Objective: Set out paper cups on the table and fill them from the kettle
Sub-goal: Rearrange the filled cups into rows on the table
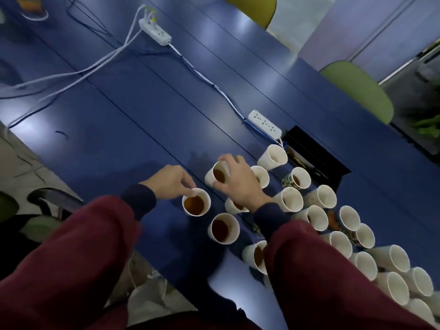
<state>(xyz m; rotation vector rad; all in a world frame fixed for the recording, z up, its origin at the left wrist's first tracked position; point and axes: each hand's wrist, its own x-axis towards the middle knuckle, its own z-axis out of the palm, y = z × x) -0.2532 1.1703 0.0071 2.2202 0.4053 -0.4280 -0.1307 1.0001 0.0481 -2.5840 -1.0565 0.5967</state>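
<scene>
Sleeved left hand [170,184] pinches one cup [196,205] near table edge [158,263]; right hand [240,184] another.

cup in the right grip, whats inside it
Brown drink shows inside the cup. The right grip holds its rim and covers the right side, so the level there cannot be seen.

Blue table [142,110]; green chairs [357,89]
</scene>
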